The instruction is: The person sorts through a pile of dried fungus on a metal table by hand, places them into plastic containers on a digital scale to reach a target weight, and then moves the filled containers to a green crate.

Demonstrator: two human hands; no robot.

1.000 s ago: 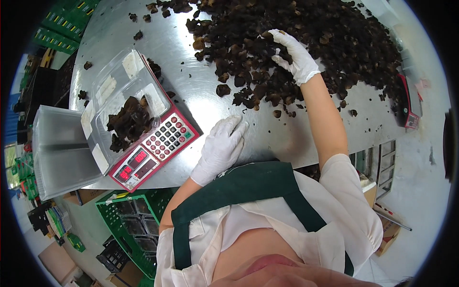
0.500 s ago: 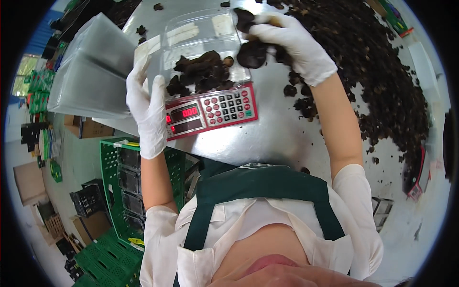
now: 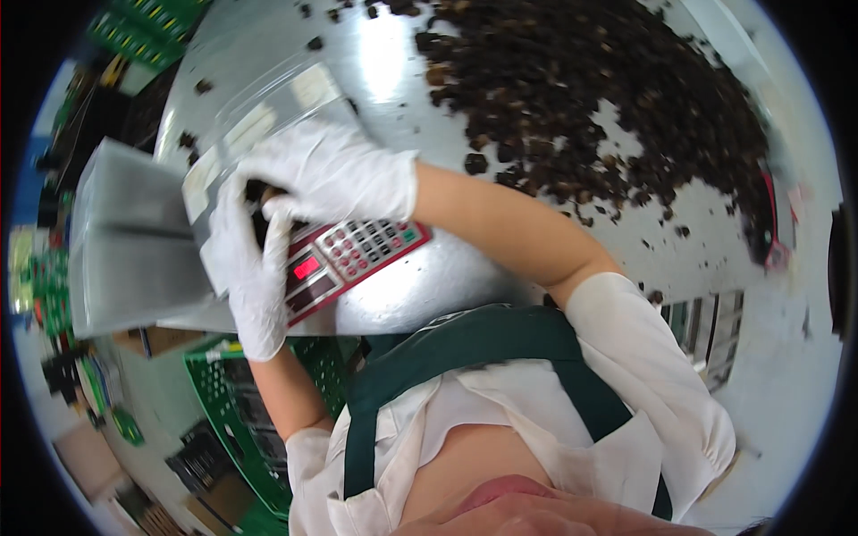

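A clear plastic clamshell box (image 3: 281, 100) rests on a red and silver digital scale (image 3: 356, 261), its lid folded back away from me. My left hand (image 3: 248, 272), in a white glove, grips the box's left side with the thumb toward the inside. Reaching across the box, my white-gloved right hand (image 3: 326, 170) has its fingers curled over dark wood ear mushrooms (image 3: 256, 191), close against the left hand. Both hands cover most of the box's contents. Motion blurs the fingertips.
A large heap of wood ear mushrooms (image 3: 572, 80) spreads over the metal table (image 3: 465, 259) at the far right. Stacked clear plastic boxes (image 3: 134, 241) stand at the left edge. A green crate (image 3: 223, 393) sits below the table, with another crate (image 3: 147, 27) at the far left.
My right hand has moved left from beside the box to over it, bringing the mushroom pieces to the left hand. The view has turned, shifting the scale and box leftward.
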